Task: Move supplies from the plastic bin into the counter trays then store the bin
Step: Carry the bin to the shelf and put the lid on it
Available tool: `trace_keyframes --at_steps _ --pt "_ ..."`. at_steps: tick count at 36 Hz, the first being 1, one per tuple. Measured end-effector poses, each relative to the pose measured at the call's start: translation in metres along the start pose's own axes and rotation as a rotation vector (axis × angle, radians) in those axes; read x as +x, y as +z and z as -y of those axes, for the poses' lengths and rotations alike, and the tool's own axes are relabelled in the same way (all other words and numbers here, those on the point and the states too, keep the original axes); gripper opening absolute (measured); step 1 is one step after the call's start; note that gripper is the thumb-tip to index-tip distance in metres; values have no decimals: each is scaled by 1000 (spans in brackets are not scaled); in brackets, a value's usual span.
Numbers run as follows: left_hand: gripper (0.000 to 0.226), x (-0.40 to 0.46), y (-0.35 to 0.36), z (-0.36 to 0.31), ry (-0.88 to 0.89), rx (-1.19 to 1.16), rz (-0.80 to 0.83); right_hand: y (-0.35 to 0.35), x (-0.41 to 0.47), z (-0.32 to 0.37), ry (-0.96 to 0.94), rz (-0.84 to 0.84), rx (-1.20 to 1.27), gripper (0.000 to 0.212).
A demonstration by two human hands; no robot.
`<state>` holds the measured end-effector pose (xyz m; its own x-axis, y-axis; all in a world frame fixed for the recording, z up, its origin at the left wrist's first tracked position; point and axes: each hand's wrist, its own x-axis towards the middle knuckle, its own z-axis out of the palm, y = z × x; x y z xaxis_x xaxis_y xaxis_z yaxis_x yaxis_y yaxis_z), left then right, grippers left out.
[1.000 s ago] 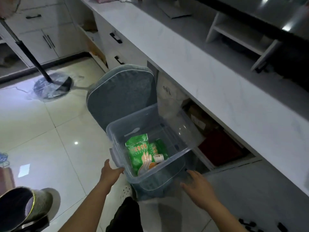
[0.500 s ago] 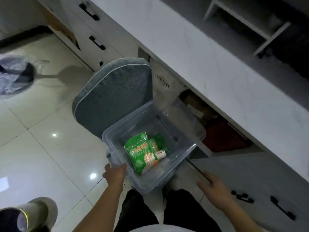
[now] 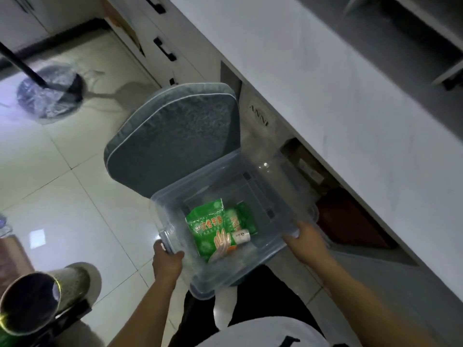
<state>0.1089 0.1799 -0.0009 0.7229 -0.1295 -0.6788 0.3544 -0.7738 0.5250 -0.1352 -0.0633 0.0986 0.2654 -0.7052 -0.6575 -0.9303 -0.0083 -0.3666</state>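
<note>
A clear plastic bin (image 3: 273, 171) is held in front of me, above the floor and beside the counter. My left hand (image 3: 166, 259) grips its left handle. My right hand (image 3: 307, 240) holds its right rim. Inside the bin lie a green packet of disposable gloves (image 3: 208, 226), a second green packet (image 3: 241, 217) and a small white roll (image 3: 241, 237).
A grey cushioned chair (image 3: 175, 136) stands just behind the bin. The white marble counter (image 3: 313, 78) runs along the right, with open shelves below it and a white tray rack (image 3: 426, 38) on top. A lamp base (image 3: 50, 93) and a metal cylinder (image 3: 32, 296) are on the tiled floor at left.
My right hand has come up from below and taken hold of the bin's right rim. The bin now sits closer to me; my view has tilted down.
</note>
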Motion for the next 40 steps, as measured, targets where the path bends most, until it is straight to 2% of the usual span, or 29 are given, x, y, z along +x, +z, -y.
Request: trace_keyframes --at_steps 3,7,12,13,14,16,17,18,22,23,28,31,35,40 --pt "63 -3 -14 11 -3 -7 -40 -9 36 7 -40 -46 34 51" --pt "66 -5 -40 32 -2 7 -111 -14 80 14 -37 -38 89 56" --pt "70 -1 -62 52 -46 17 -136 -6 145 24 116 44 107 101" --pt "68 1 -65 55 -43 30 -146 -2 154 26 152 83 160 99" --pt "67 2 -68 58 -42 38 -156 2 161 26 188 143 231 87" --pt "67 6 -72 65 -53 15 -161 11 164 26 252 307 335 50" --pt "68 8 -73 67 -68 0 -155 16 164 24 256 350 353 40" --pt "68 11 -75 69 -85 -17 -143 21 163 23 258 350 351 39" --pt "63 18 -85 75 -108 -40 -52 29 144 18 209 182 264 69" --pt "61 20 -88 75 -102 -30 -23 29 134 15 214 151 252 68" --pt "55 30 -104 75 -51 20 142 35 68 -16 273 27 319 32" --pt "47 39 -116 68 -20 49 203 49 23 -26 310 -95 362 37" --pt "41 49 -138 58 21 128 207 81 -31 -27 367 -123 477 42" --pt "48 52 -151 34 140 276 287 110 -98 -48 482 -197 643 36"
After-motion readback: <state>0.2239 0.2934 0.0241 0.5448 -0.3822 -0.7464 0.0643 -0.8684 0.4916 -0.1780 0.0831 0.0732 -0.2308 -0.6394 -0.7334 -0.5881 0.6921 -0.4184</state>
